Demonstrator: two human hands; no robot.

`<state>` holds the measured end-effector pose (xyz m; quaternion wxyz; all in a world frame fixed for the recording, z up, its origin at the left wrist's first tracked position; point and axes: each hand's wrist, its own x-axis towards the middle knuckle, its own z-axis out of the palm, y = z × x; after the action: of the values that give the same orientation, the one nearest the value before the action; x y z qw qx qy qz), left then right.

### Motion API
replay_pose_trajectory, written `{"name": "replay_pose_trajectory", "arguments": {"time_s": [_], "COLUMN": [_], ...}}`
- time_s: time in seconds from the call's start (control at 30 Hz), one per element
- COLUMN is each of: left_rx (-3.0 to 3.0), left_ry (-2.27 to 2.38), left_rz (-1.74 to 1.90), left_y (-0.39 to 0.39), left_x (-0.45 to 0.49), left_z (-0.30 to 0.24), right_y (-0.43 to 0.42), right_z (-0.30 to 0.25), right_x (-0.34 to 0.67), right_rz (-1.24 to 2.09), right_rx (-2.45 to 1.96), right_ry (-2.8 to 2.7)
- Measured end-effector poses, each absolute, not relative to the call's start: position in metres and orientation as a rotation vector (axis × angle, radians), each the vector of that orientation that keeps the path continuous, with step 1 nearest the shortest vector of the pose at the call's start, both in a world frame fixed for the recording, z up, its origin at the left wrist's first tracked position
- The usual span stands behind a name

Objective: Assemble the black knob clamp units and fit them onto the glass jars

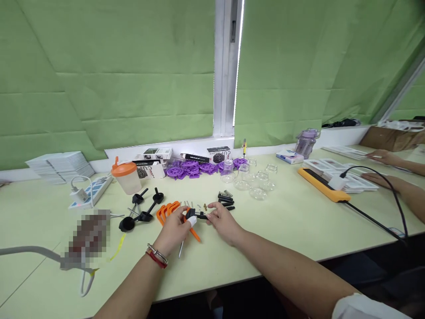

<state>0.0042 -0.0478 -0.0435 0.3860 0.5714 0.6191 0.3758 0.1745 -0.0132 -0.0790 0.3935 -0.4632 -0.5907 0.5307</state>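
- Holding a small black part between both hands, just above the table, in front of the orange clips.
- Left hand: grip pinched on the part's left end; a white cot covers one fingertip. An orange-handled tool lies under or beside this hand; I cannot tell whether it is held.
- Right hand: fingers closed on the part's right end.
- Progress, my read: one piece in work; loose stock of every kind is left on the table and no finished pile is visible, so most is not yet done.
- Counts: black knobbed pins, about four; black comb-like pieces, a small stack, count unclear.
- Clear glass jars, about six; purple gear plates, a heap, too many to count.
- Orange-lidded cup, one; yellow bar, one.
- Another person's hands rest on papers at far right.
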Motion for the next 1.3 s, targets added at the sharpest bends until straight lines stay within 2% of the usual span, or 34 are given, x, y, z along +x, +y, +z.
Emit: {"name": "replay_pose_trajectory", "arguments": {"time_s": [0.37, 0.73, 1.3], "left_rx": [1.541, 1.554, 1.500], "left_ry": [1.656, 1.680, 1.765], "left_rz": [0.989, 1.015, 0.991], "left_y": [-0.042, -0.041, -0.040], "left_x": [0.007, 0.007, 0.007], "left_z": [-0.076, -0.075, -0.075], "right_y": [0.002, 0.014, 0.009], "right_z": [-0.095, -0.108, -0.089], "right_x": [0.160, 0.150, 0.153], "right_rz": [1.097, 1.109, 1.216], "right_rx": [-1.271, -1.240, -1.288], "right_ry": [-1.626, -1.645, -1.610]}}
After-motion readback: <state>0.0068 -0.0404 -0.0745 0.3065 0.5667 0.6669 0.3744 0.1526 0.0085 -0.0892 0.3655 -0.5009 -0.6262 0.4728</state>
